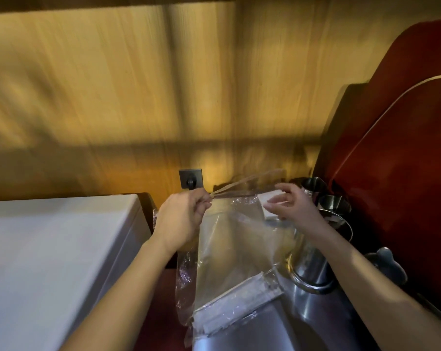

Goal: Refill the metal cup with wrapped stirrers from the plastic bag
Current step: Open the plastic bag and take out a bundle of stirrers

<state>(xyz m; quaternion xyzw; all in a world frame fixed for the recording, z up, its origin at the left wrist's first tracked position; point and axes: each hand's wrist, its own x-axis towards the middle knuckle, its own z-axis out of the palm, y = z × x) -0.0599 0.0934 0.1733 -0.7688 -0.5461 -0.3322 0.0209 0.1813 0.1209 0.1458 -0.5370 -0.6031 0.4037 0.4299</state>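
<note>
A clear plastic bag [229, 257] hangs in front of me, with white wrapped stirrers [235, 310] bunched at its lower end. My left hand [182, 219] is closed on a few thin wooden stirrers [249, 182] that fan out to the right, blurred by motion. My right hand [290, 207] pinches the bag's upper edge by a white strip [270, 198]. Small metal cups [313, 187] stand at the back right, just behind my right hand, next to a larger metal container [315, 269].
A white appliance top [57, 249] fills the left side. A wooden wall with a dark socket plate [191, 181] is behind. A dark red curved panel [404, 148] rises on the right. A steel surface [265, 333] lies below the bag.
</note>
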